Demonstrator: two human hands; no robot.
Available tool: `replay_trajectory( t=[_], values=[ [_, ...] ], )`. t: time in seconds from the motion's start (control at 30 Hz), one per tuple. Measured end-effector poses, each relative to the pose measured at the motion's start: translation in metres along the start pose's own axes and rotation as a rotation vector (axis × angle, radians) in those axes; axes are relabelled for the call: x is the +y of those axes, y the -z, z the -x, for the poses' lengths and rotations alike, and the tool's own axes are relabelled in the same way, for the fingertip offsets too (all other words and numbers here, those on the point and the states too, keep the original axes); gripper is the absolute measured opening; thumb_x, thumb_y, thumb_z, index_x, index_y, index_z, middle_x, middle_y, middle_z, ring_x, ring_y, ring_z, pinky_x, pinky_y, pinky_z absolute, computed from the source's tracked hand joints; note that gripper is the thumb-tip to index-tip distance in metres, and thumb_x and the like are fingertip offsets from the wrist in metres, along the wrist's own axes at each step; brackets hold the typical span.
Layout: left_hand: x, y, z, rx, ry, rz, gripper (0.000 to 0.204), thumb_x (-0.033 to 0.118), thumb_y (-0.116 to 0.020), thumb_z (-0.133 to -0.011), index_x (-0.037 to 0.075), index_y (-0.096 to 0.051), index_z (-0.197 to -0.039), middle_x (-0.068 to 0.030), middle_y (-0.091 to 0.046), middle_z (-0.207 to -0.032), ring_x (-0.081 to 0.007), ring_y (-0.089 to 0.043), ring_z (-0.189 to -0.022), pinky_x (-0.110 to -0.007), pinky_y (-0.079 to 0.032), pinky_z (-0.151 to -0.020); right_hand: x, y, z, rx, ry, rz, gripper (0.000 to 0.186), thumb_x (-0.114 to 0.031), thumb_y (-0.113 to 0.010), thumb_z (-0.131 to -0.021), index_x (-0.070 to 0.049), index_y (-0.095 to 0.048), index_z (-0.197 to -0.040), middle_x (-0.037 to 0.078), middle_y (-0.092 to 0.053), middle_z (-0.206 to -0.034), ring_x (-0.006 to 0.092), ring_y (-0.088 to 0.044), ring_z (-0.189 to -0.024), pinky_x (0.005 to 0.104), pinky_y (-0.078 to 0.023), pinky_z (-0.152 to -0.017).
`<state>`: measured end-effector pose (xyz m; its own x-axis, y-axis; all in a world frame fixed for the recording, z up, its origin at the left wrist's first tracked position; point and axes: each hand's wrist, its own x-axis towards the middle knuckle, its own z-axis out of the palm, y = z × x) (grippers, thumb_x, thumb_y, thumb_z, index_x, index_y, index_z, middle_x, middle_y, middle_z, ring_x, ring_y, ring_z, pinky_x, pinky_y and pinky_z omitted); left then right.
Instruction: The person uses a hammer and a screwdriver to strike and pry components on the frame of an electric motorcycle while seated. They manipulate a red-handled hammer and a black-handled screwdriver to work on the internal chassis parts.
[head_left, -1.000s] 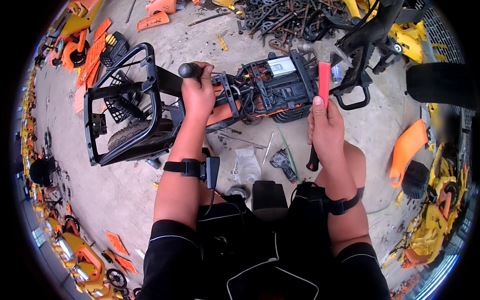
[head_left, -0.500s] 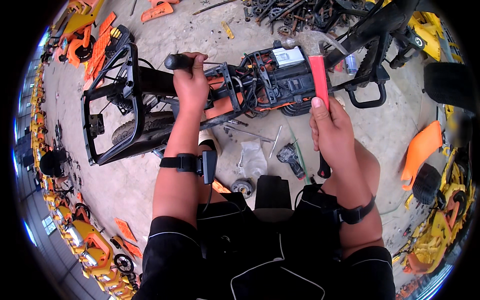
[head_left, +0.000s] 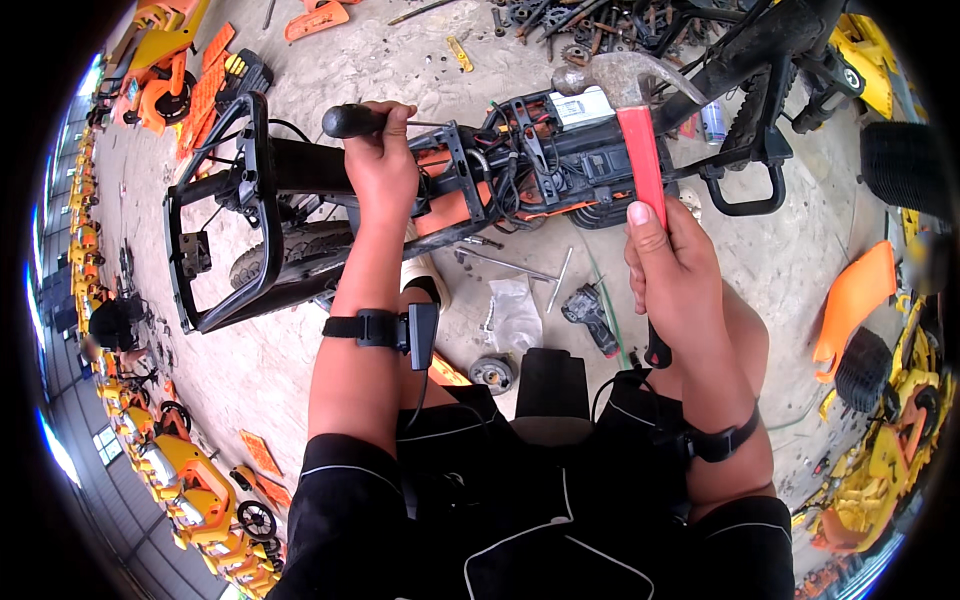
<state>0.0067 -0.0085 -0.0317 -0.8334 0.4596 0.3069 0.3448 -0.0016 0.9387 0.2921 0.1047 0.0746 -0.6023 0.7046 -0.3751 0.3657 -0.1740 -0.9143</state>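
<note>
My left hand is closed around the black handle of a screwdriver. Its thin shaft runs to the right toward the bike frame; where the tip rests I cannot tell. Raised over the bike's middle is a claw hammer with a red and black handle. My right hand grips that handle, thumb along it. Beneath the hammer head, an opened section of the bike shows wires, black brackets and a black box with a pale label, partly hidden by the hammer.
A cordless drill, a T-handle wrench, a plastic bag and a round metal part lie on the floor near my legs. Greasy metal parts are heaped beyond the bike. Orange panels lie at right.
The view has shifted slightly, so the bike and floor items sit a little further right. Both hands keep their grips, and the hammer stays raised over the bike.
</note>
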Motion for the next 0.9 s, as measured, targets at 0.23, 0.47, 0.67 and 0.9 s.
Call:
replay_trajectory(
  t=[0.23, 0.47, 0.67, 0.9],
  values=[
    [0.005, -0.003, -0.002, -0.105, 0.021, -0.075, 0.013, 0.009, -0.06, -0.1, -0.001, -0.051, -0.104, -0.0118, -0.066, -0.098, -0.0204, -0.067, -0.098, -0.033, -0.05, -0.093, 0.003, 0.002, 0.003, -0.011, -0.014, -0.016, 0.031, -0.036, -0.053, -0.104, -0.005, -0.055, -0.097, -0.004, -0.044, -0.065, 0.0035, -0.04, -0.051, 0.0215, -0.037, -0.043],
    [0.008, 0.013, -0.013, -0.205, 0.016, -0.066, 0.013, 0.009, -0.059, -0.1, 0.0, -0.051, -0.105, -0.0118, -0.066, -0.1, -0.0219, -0.068, -0.101, -0.034, -0.05, -0.094, -0.001, 0.0, 0.006, 0.024, -0.063, -0.023, 0.032, -0.038, -0.054, -0.103, -0.006, -0.055, -0.097, -0.004, -0.043, -0.064, 0.0034, -0.04, -0.051, 0.0213, -0.036, -0.044],
    [0.005, 0.016, -0.012, -0.269, 0.002, -0.073, 0.01, 0.007, -0.057, -0.1, 0.0, -0.052, -0.106, -0.0106, -0.065, -0.101, -0.0215, -0.068, -0.102, -0.033, -0.049, -0.094, 0.004, 0.0, 0.006, 0.004, -0.051, 0.003, 0.031, -0.037, -0.055, -0.103, -0.006, -0.056, -0.1, -0.004, -0.043, -0.064, 0.0031, -0.04, -0.052, 0.0213, -0.037, -0.045],
    [0.015, 0.013, -0.013, -0.203, 0.012, 0.003, 0.006, 0.0, -0.055, -0.099, 0.001, -0.054, -0.104, -0.0093, -0.067, -0.097, -0.0186, -0.066, -0.098, -0.032, -0.05, -0.091, 0.005, -0.002, 0.005, -0.019, -0.021, 0.018, 0.03, -0.035, -0.054, -0.104, -0.005, -0.058, -0.106, -0.005, -0.043, -0.065, 0.0029, -0.04, -0.052, 0.021, -0.036, -0.045]
  ],
)
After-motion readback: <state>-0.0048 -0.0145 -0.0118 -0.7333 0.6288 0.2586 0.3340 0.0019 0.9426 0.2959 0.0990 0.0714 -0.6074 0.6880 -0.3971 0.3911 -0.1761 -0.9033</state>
